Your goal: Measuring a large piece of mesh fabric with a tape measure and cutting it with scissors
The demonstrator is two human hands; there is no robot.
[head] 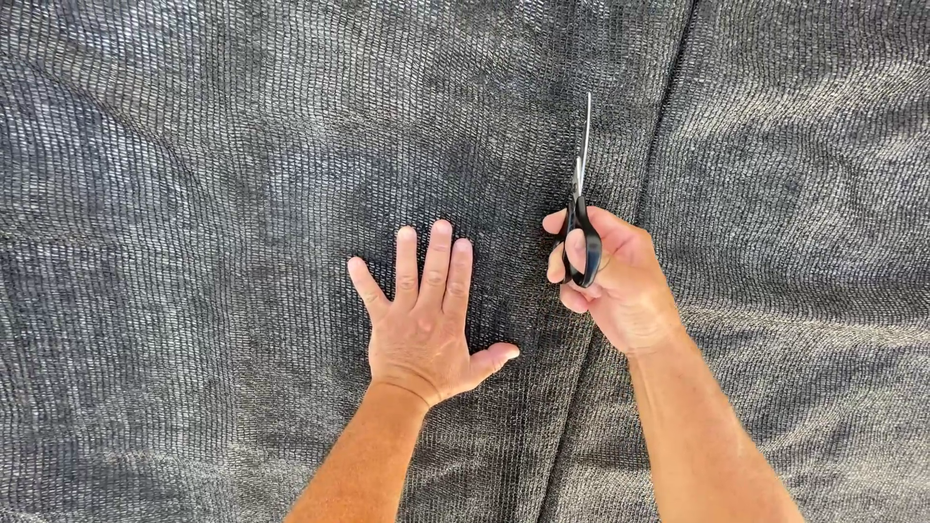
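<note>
A dark grey woven mesh cloth (194, 194) fills the whole view. My left hand (423, 315) lies flat on it, palm down, fingers together and thumb out to the right. My right hand (612, 281) grips black-handled scissors (581, 208) whose silver blades point away from me, along a dark line in the mesh (668, 97) that runs from the top right down toward the bottom middle. The blades look nearly closed. The two hands are about a hand's width apart.
A second layer or edge of the mesh (804, 242) lies right of the dark line. Soft folds ripple the cloth at the left and the lower right. Nothing else shows.
</note>
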